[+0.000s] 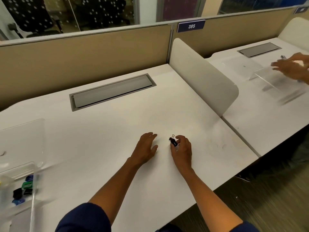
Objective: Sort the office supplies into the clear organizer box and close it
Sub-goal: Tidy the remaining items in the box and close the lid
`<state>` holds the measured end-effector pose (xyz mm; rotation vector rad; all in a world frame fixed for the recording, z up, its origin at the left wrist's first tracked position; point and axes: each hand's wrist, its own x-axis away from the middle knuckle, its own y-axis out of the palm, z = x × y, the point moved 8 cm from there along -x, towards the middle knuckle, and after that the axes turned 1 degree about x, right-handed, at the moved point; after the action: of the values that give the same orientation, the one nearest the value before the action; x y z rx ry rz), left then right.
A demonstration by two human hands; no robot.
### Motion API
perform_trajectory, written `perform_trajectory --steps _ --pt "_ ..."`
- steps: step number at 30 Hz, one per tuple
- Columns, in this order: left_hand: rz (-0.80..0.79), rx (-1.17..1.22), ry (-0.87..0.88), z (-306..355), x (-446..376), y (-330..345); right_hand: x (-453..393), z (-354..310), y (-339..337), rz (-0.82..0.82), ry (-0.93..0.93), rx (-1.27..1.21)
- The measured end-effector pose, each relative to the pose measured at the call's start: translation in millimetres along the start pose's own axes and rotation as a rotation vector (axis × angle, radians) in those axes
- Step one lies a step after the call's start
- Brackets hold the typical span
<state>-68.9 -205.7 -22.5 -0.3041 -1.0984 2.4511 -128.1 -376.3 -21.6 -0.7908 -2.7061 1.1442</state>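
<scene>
Pinching a black clip [173, 141], the right hand [182, 149] must next carry it left to the box [21, 166], while the left hand [145, 148] rests open on the desk [117, 124].

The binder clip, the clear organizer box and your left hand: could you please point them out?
binder clip [173, 142], head view, black body.
clear organizer box [25, 166], head view, near wall.
left hand [145, 149], head view, back of hand.
</scene>
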Motion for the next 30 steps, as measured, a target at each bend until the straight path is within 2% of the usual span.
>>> perform_trajectory --steps 6,12,17,24,30 --pt "-0.049 -0.023 -0.003 30 -28 34 -3 12 -26 0.047 0.038 -0.086" --pt "0.092 -0.057 -0.147 43 -41 50 -4 16 -40 0.066 0.028 -0.106" --pt "0.131 -0.077 -0.168 45 -50 55 -6 18 -46 0.067 0.021 -0.122" --pt "0.17 0.009 -0.156 31 -48 46 -14 13 -41 0.052 0.01 -0.145" --pt "0.365 0.102 -0.144 7 -21 -10 -18 -17 -10 -0.039 -0.058 -0.212"
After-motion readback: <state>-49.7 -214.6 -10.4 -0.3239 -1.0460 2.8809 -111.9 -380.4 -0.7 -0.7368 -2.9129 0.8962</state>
